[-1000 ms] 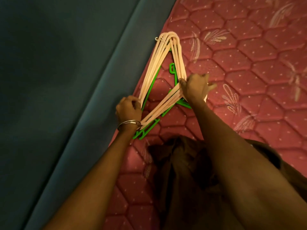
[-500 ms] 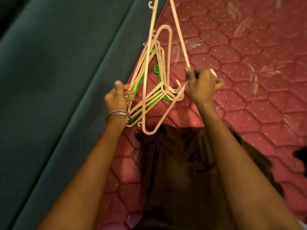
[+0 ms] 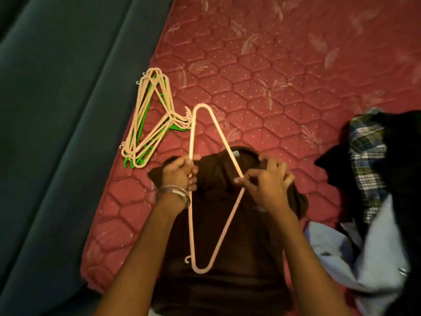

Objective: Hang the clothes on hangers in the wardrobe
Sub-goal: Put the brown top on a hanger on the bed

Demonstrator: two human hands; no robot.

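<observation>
The left hand [image 3: 180,173] is curled round the long straight bar of 1 pale pink hanger [image 3: 191,224], a metal bangle [image 3: 173,193] sitting on the wrist just behind it. The right hand [image 3: 265,188] pinches the same hanger at its angled middle, thumb and forefinger closed on the plastic there, with the other fingers spread beyond toward the far side. The hanger is held between the 2 hands, one rounded corner pointing away past the left hand's knuckles and the other corner, with a small hook beside it, lying back between the forearms. Under both hands lies a dark brown garment [image 3: 227,258], spread flat on the red quilted mattress [image 3: 273,76], its collar end just beyond the fingertips. Whether the hanger touches the garment cannot be told. Beyond and to the outer side of the left hand sits a loose stack of hangers [image 3: 148,119], pink ones over green, near the mattress edge and apart from the held one. Well off to the outer side of the right hand lies a pile of clothes [image 3: 369,179], a plaid piece, something black and a pale blue piece among them. A dark teal surface [image 3: 57,133] runs along the mattress on the left hand's side.
</observation>
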